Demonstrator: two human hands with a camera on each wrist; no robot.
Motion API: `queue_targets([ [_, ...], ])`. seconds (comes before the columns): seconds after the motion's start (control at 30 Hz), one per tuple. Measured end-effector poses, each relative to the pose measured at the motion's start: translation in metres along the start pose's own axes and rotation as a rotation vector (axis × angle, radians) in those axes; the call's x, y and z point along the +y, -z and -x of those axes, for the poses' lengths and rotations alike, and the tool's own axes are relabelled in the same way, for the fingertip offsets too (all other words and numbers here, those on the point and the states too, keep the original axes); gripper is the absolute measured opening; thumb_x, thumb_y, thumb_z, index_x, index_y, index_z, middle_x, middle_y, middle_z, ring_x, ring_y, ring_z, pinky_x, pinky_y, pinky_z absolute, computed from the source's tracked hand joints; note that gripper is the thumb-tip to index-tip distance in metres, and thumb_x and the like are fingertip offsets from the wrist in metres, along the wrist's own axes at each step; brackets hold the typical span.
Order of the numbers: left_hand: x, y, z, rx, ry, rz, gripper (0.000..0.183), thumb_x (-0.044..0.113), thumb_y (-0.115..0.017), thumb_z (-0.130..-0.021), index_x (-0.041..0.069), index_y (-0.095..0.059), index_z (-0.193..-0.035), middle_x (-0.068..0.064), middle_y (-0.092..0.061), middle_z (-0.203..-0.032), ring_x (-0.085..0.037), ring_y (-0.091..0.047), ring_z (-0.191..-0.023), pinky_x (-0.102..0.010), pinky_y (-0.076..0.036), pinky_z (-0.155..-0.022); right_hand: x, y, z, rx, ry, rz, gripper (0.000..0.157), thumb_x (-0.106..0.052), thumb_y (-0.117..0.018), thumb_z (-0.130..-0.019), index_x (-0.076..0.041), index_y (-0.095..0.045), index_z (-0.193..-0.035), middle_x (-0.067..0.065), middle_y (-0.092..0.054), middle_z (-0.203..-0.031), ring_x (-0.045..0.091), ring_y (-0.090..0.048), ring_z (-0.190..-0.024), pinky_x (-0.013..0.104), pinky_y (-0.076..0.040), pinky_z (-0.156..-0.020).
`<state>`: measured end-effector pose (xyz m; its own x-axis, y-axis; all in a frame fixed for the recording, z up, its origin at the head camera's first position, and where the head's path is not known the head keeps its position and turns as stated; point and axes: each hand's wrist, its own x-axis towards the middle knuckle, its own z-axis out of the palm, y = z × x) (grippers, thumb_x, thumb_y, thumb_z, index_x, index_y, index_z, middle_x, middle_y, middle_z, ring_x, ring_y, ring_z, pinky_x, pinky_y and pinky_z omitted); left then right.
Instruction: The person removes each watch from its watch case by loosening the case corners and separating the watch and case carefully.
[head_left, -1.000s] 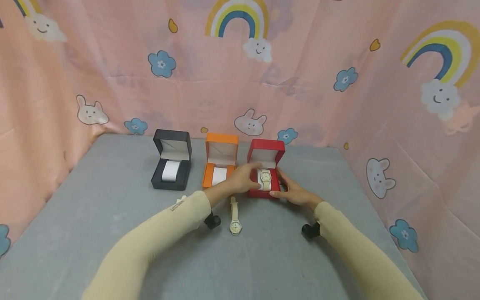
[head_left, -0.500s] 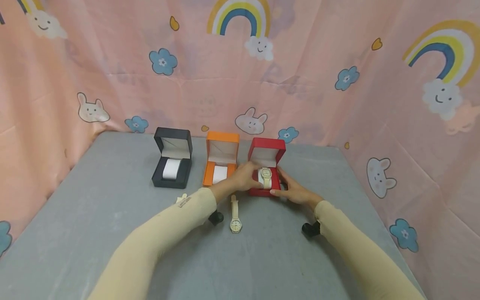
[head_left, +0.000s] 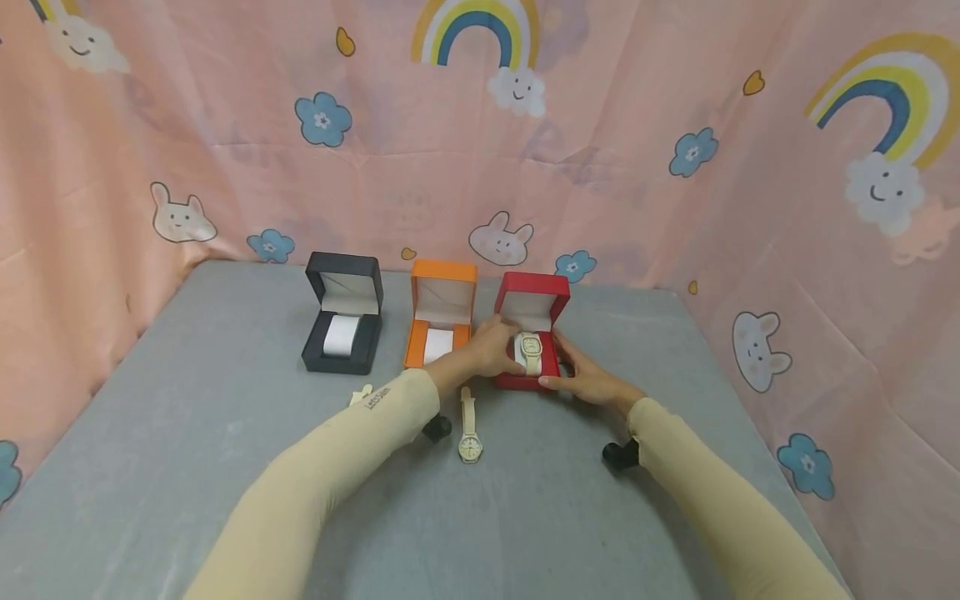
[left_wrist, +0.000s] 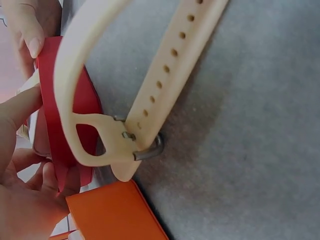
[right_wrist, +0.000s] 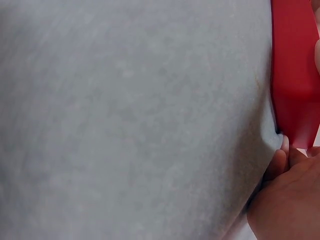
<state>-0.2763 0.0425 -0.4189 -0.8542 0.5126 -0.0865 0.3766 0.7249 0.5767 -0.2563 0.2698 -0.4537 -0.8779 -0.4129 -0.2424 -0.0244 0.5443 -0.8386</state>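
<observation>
In the head view an open red watch box (head_left: 533,284) stands at the right of the row. A cream watch (head_left: 531,347) sits in it, wrapped on a white cushion (left_wrist: 41,135). My left hand (head_left: 492,347) reaches in from the box's left side, thumb at the front of the cushion and fingers behind, pinching it. Around the right wall my right hand (head_left: 590,379) grips the box, with its thumb on the front corner. Most of its other fingers are hidden behind the box.
An orange watch box (head_left: 444,271) and a black watch box (head_left: 343,265), both open with white cushions, stand to the left. A second cream watch (head_left: 469,447) lies in front. Another cream watch (head_left: 362,393) is mostly hidden by the left sleeve. Pink cloth (head_left: 420,183) hangs behind.
My left forearm has shifted slightly to the right, while its hand stays at the cushion. My right hand keeps its hold on the red box. The watch looks settled in the same place.
</observation>
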Motion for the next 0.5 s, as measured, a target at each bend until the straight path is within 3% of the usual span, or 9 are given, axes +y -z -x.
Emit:
queue_targets([
  [0.2, 0.0012, 0.0008, 0.0011, 0.011, -0.007, -0.03, 0.073, 0.026, -0.081, -0.086, 0.002, -0.05, -0.148, -0.017, -0.045, -0.149, -0.031, -0.043, -0.136, -0.042, -0.042, -0.114, -0.0022, 0.0012, -0.001, 0.003, -0.008, -0.003, 0.107, -0.032, -0.074, -0.092, -0.027, 0.005, -0.164, 0.014, -0.012, -0.169, 0.041, -0.014, -0.153, 0.066, -0.027, -0.119],
  [0.5, -0.0008, -0.0039, 0.0019, 0.068, -0.083, -0.152, 0.072, 0.035, -0.081, -0.087, 0.009, -0.049, -0.146, -0.008, -0.061, -0.135, -0.022, -0.055, -0.122, -0.039, -0.048, -0.108, -0.0013, 0.0002, 0.0007, 0.009, -0.013, 0.043, 0.107, -0.034, -0.072, -0.093, -0.022, 0.008, -0.164, 0.017, -0.008, -0.169, 0.042, -0.011, -0.153, 0.066, -0.021, -0.122],
])
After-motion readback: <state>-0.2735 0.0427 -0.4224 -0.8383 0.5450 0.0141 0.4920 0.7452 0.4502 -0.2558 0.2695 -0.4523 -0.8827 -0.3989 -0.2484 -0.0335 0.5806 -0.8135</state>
